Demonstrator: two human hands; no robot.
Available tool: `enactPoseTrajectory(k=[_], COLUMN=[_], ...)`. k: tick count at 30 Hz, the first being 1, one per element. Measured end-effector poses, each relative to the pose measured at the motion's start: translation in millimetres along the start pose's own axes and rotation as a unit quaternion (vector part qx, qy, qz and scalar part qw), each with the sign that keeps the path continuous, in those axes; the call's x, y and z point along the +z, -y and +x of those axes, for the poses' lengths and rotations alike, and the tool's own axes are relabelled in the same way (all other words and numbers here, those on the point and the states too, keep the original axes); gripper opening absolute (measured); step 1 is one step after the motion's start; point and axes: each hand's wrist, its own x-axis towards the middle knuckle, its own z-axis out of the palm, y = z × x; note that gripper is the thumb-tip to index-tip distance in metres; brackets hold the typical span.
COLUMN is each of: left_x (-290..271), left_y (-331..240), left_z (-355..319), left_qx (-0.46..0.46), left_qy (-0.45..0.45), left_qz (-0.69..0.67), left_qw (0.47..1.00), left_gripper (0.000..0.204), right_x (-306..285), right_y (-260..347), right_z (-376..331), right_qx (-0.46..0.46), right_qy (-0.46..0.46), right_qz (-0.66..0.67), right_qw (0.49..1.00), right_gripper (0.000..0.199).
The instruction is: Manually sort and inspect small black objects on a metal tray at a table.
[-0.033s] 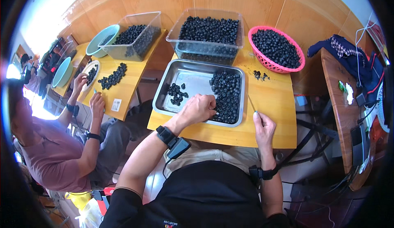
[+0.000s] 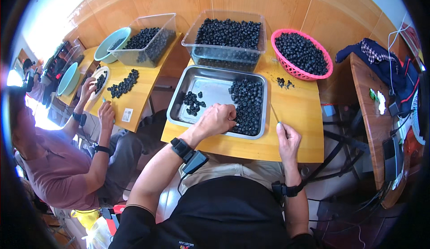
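A shallow metal tray (image 2: 215, 72) lies on the yellow table. Dark blueberries (image 2: 246, 99) fill its right side, and a smaller cluster of blueberries (image 2: 193, 103) lies apart on its left. My left hand (image 2: 215, 119) reaches over the tray's near part, fingers closed together at the edge of the larger heap. Its fingertips are partly hidden, so what they pinch cannot be made out. Right of the tray, my right hand (image 2: 289, 140) grips a thin pick (image 2: 274, 113), its slender shaft pointing up and away toward the tray's right rim.
Behind the tray stands a clear plastic bin (image 2: 262, 47) of blueberries; a pink basket (image 2: 329, 67) of them is at the right, near dark scraps (image 2: 285, 83). Another person (image 2: 58, 164) works at the left table (image 2: 118, 110). A brown side table (image 2: 369, 123) holds cloth and cables.
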Motion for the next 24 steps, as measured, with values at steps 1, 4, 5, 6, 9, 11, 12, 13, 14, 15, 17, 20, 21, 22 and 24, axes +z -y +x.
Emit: enactPoseTrajectory(k=[1, 4, 5, 6, 9, 11, 12, 13, 14, 15, 17, 20, 21, 22, 24], left_x=[-0.8, -3.1, -3.2, -3.6, -3.4, -4.8, -6.8, -8.1, -8.3, -8.5, -9.0, -9.3, -9.1, -8.9, -8.4], left_y=[-0.7, -2.6, -2.9, -3.2, -2.8, -3.5, -5.8, -7.2, -7.1, -6.4, -6.1, -7.6, -6.3, -4.8, -1.9], left_z=[-0.1, -1.0, -1.2, -1.5, -1.7, -1.4, -1.7, -1.7, -1.1, -0.7, -0.5, 0.3, 0.1, 0.0, -0.1], left_qx=[0.001, 0.008, 0.008, 0.008, 0.012, 0.016, 0.019, 0.021, 0.022, 0.032, 0.042, 0.053, 0.059, 0.066, 0.069], left_qy=[-0.001, 0.016, 0.015, 0.023, 0.032, 0.034, 0.043, 0.052, 0.052, 0.062, 0.072, 0.08, 0.087, 0.095, 0.097], left_qz=[0.001, 0.005, 0.006, 0.009, 0.018, 0.023, 0.026, 0.028, 0.029, 0.033, 0.039, 0.059, 0.056, 0.054, 0.049], left_qw=[1.0, 1.0, 1.0, 1.0, 0.999, 0.999, 0.999, 0.998, 0.998, 0.997, 0.996, 0.994, 0.993, 0.992, 0.992], left_gripper=[0.02, 0.021, 0.021, 0.021, 0.021, 0.02, 0.02, 0.02, 0.02, 0.019, 0.018, 0.017, 0.017, 0.019, 0.02], right_x=[-0.3, -1.3, -1.6, -1.6, -1.2, -1.1, -1.0, -0.7, -0.9, -1.2, -2.0, -1.9, -1.8, -1.8, -1.6], right_y=[-1.5, -3.9, -4.0, -3.5, -1.8, -1.4, -1.4, -1.5, -1.9, -2.1, -2.9, -7.6, -5.8, -3.2, -2.1], right_z=[0.0, -0.3, -0.2, -0.3, -0.3, -0.3, -0.3, -0.3, -0.3, -0.2, -0.5, -0.6, -0.5, -0.6, -0.7], right_qx=[0.0, 0.005, 0.012, 0.01, -0.012, -0.004, -0.005, -0.004, -0.003, -0.004, 0.01, 0.0, -0.001, 0.007, 0.014], right_qy=[-0.001, 0.0, 0.003, 0.002, 0.006, 0.0, -0.001, -0.002, -0.003, -0.004, -0.001, -0.008, -0.009, -0.005, -0.002], right_qz=[0.002, 0.005, 0.004, 0.005, 0.003, 0.011, 0.012, 0.016, 0.02, 0.02, 0.001, 0.01, 0.011, 0.012, 0.012], right_qw=[1.0, 1.0, 1.0, 1.0, 1.0, 1.0, 1.0, 1.0, 1.0, 1.0, 1.0, 1.0, 1.0, 1.0, 1.0], right_gripper=[0.038, 0.038, 0.038, 0.038, 0.034, 0.038, 0.038, 0.038, 0.037, 0.037, 0.038, 0.039, 0.039, 0.039, 0.038])
